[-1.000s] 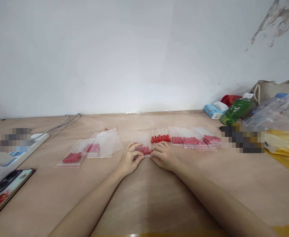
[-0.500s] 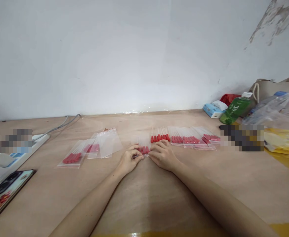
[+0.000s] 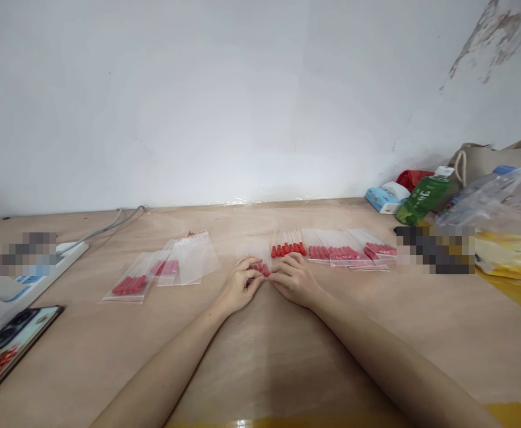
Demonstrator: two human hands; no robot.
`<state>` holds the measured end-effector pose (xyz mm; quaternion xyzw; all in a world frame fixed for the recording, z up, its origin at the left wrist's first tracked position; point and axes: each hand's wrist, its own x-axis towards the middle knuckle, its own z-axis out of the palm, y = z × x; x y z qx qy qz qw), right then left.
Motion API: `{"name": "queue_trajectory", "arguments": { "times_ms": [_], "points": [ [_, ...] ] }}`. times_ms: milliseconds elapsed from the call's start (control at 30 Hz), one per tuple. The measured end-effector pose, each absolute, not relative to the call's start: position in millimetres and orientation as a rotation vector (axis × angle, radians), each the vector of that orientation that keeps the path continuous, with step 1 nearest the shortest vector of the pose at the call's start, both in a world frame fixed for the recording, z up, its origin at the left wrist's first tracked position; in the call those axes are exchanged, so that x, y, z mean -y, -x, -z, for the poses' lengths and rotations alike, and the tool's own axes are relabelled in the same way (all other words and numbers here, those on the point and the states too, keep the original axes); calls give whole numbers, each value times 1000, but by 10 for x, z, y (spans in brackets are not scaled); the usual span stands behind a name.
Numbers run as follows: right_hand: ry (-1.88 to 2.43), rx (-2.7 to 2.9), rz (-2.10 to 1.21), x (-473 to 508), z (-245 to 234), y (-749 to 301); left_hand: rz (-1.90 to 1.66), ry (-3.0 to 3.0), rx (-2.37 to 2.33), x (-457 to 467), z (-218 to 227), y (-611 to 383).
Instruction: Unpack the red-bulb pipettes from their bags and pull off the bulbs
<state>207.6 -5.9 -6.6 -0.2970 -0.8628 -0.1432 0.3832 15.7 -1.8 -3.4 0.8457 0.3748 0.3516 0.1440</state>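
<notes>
Both my hands rest on the wooden table (image 3: 260,356) and meet over a small clear zip bag of red-tipped sticks (image 3: 257,259). My left hand (image 3: 239,285) has its fingers curled and pinches the bag's near edge. My right hand (image 3: 293,279) presses its fingertips on the same edge from the right. Just behind them lies a loose row of red-tipped sticks (image 3: 289,248). To the right sit several filled bags (image 3: 351,252); to the left lie filled and empty bags (image 3: 164,267).
A power strip with a grey cable (image 3: 70,248) and a phone on a board (image 3: 6,339) lie at the left. At the right stand a green bottle (image 3: 425,199), a tissue pack (image 3: 385,199), a canvas bag (image 3: 487,160) and crumpled plastic bags (image 3: 505,208). A white wall rises behind.
My left fingers have slid right along the bag's edge toward my right hand and now cover more of the red tips. The arms have hardly shifted.
</notes>
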Motion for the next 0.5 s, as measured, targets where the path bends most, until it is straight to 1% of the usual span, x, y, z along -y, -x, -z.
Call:
{"name": "queue_trajectory", "arguments": {
  "times_ms": [200,500],
  "points": [
    [716,2203,382,52,70,-2081,-990,-2245,-1155,1,72,-161],
    [717,2288,396,65,61,-2060,-1011,-2127,-1141,-20,110,-146]
  ]
}}
